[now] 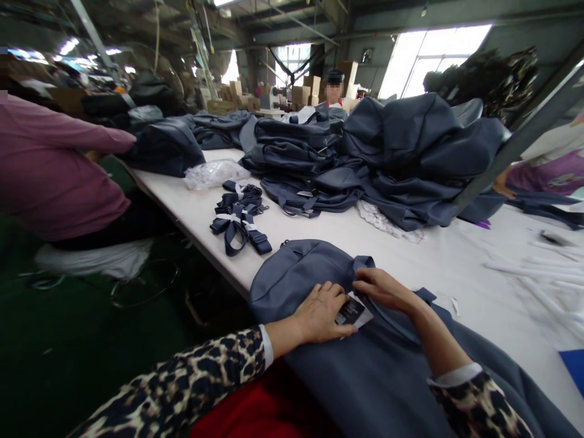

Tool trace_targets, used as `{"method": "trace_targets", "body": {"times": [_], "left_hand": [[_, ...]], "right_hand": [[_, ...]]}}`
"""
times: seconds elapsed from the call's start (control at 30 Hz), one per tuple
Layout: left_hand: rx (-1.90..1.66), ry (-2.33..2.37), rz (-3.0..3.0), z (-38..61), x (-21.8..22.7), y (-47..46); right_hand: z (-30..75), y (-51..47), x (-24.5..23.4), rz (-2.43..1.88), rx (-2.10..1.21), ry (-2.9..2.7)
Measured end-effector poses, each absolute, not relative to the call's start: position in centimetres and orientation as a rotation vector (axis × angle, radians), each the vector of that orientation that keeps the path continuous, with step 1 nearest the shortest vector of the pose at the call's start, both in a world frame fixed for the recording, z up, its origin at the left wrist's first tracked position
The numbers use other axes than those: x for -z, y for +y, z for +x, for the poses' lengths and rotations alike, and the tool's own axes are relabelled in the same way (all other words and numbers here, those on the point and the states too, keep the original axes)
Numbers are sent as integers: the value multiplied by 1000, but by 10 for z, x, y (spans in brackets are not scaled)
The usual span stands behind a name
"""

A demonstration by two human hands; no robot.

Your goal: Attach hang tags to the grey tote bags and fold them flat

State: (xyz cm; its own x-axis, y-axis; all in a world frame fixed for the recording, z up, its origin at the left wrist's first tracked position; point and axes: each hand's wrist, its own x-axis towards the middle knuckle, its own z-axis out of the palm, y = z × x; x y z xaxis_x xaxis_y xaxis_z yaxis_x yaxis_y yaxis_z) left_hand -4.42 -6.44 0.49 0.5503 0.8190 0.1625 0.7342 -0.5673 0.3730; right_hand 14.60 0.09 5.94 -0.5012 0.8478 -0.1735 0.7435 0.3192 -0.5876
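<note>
A dark blue bag [387,359] lies at the table's near edge and hangs toward my body. My left hand [322,310] rests on it, fingers lying over the fabric and thumb apart along a tag. This black tag with white paper [351,311] shows between thumb and forefinger; part of it is hidden. My right hand [385,289] is closed around the bag's handle [364,263], fingers curled beside its raised loop. What lies under those fingers is hidden.
Bundled straps [237,222] and a clear plastic bag [214,173] lie ahead on the white table [301,232]. A large pile of blue bags [410,140] rises behind. White strips [542,280] lie at right. A person in a pink sleeve [59,164] sits left; others work beyond.
</note>
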Motion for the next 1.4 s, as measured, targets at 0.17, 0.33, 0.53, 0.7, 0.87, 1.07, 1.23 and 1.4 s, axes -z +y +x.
{"method": "trace_targets", "body": {"times": [0.17,0.33,0.53,0.7,0.87,1.07,1.23,1.4], "left_hand": [[-500,1297,2492,-42,-8,-62],[-361,1337,2530,-32,-23,-59],[-559,1266,2409,-20,-31,-60],[-717,1278,2067,-40,-37,-25],[-656,1209,1878,-55,-25,6],[-738,1280,1882,-52,-15,1],[-966,1299,2009,-42,-52,-1],[-770,861,2189,-21,-74,20]], "right_hand": [[167,-1,-76,-1454,-1242,-2076],[175,-1,-69,-1368,-1482,-1761],[188,4,-62,-1276,-1448,-1579],[208,12,-56,-1250,-1409,-1417],[207,16,-52,-1236,-1394,-1410],[200,11,-54,-1226,-1401,-1504],[192,6,-57,-1196,-1397,-1661],[189,5,-68,-1258,-1219,-1927]]}}
